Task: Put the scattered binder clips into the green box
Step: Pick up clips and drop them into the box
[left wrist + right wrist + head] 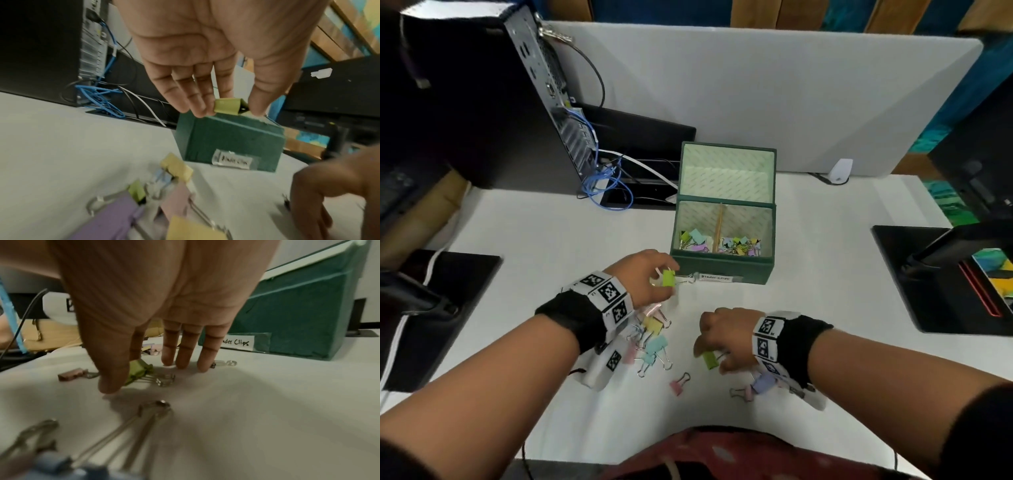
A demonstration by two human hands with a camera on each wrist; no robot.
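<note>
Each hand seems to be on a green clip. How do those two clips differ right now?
The left hand pinches its green clip up in the air beside the green box; the right hand's green clip lies on the white table, thumb and index finger closing around it. Both are the same lime green with silver wire handles.

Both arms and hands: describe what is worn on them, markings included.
Both forearms are bare. The left wrist has a black fabric band and, next to the left hand, a white ring of blocks printed with black square codes. The right wrist has the same pair beside the right hand. A white block with another square code hangs under each wrist. No gloves or rings show.
</note>
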